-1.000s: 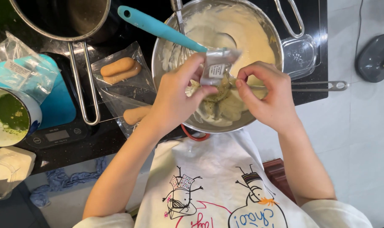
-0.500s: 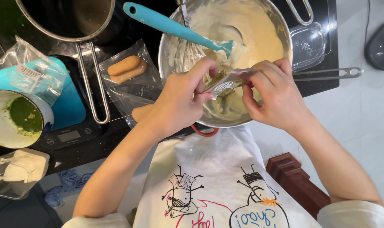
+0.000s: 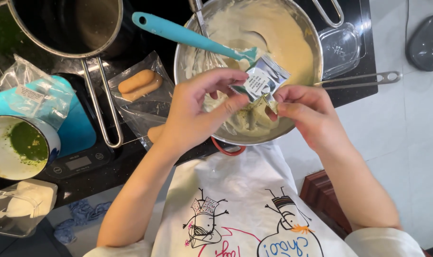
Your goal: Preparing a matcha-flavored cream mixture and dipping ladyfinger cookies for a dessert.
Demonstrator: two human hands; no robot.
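Both my hands hold a small silver foil sachet (image 3: 263,81) over a large metal mixing bowl (image 3: 188,43) of pale cream batter (image 3: 278,33). My left hand (image 3: 197,109) pinches the sachet's left side between thumb and fingers. My right hand (image 3: 304,112) grips its lower right corner. The sachet is tilted, with greenish powder visible on the batter beneath it. A teal-handled spatula (image 3: 178,33) and a wire whisk (image 3: 208,52) rest in the bowl.
A steel saucepan (image 3: 64,24) stands at the back left. A bag of ladyfinger biscuits (image 3: 139,85) lies beside the bowl. A cup with green residue (image 3: 19,147), a kitchen scale (image 3: 78,162), a clear glass dish (image 3: 340,47) and a plastic tub (image 3: 16,209) surround them.
The sachet has been lifted and turned upright between my fingers. My hands have drawn slightly apart and shifted toward the bowl's near rim.
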